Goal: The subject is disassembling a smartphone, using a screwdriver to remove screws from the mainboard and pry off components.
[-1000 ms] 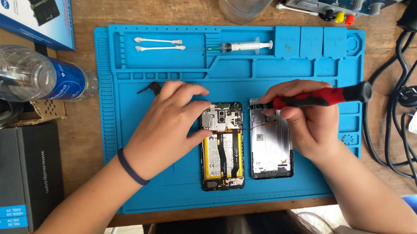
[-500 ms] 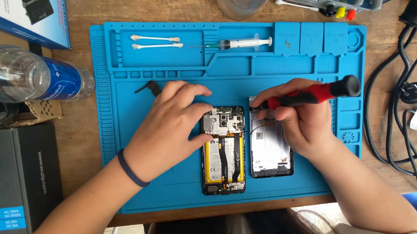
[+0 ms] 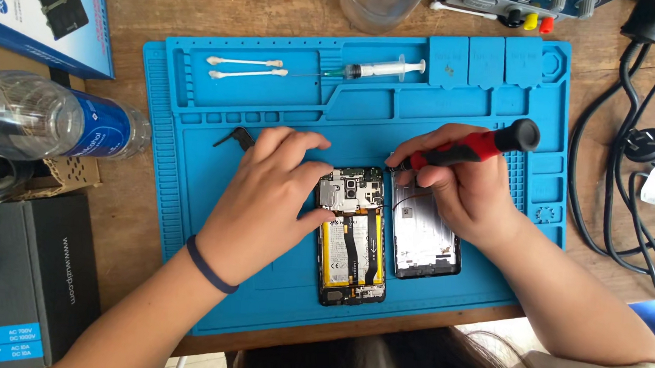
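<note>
Here, right fingers (image 3: 428,156) pinch a red screwdriver (image 3: 470,149) while left fingers (image 3: 307,143), half-spread, steady the opened phone (image 3: 352,242)

On the wooden worktop (image 3: 163,15) lies one blue repair mat (image 3: 275,294). On it: one opened phone (image 3: 352,238), one separated phone back panel (image 3: 424,239), two cotton swabs (image 3: 245,67), one syringe (image 3: 376,67), and one small black part (image 3: 233,136). One red-handled screwdriver (image 3: 475,147). One plastic bottle (image 3: 47,116). One cardboard box (image 3: 39,7). Two hands: left hand (image 3: 262,203), right hand (image 3: 467,185).

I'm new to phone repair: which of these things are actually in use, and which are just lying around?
In use: left hand on the opened phone; right hand holding the red screwdriver; back cover; blue mat.

Lying about: swabs, syringe, bottle, cables.
</note>
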